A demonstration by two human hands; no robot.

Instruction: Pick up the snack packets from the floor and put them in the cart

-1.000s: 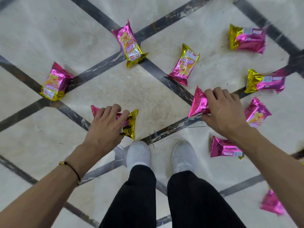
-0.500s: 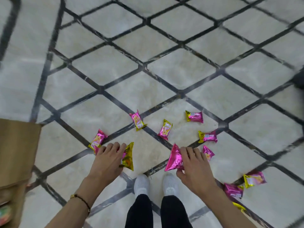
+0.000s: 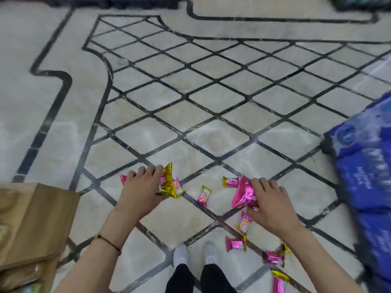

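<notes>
My left hand (image 3: 140, 190) grips a pink and gold snack packet (image 3: 168, 182), held up off the floor. In my right hand (image 3: 268, 204) is another pink packet (image 3: 243, 194), also lifted. Several more pink and gold packets lie on the marble floor below: one (image 3: 204, 195) between my hands, one (image 3: 230, 181) just beyond my right hand, one (image 3: 244, 223) under it, and others (image 3: 234, 244) (image 3: 273, 258) near my right foot. No cart shows clearly in the head view.
A brown cardboard box (image 3: 38, 220) stands at the lower left. Large blue sacks (image 3: 364, 172) fill the right edge. My white shoes (image 3: 195, 253) stand on the patterned floor (image 3: 190, 123). Dark shelving bases line the far top edge.
I have stood up from a crouch, so the floor looks farther away. Both hands have lifted their packets off the floor. The blue sacks have come into view on the right.
</notes>
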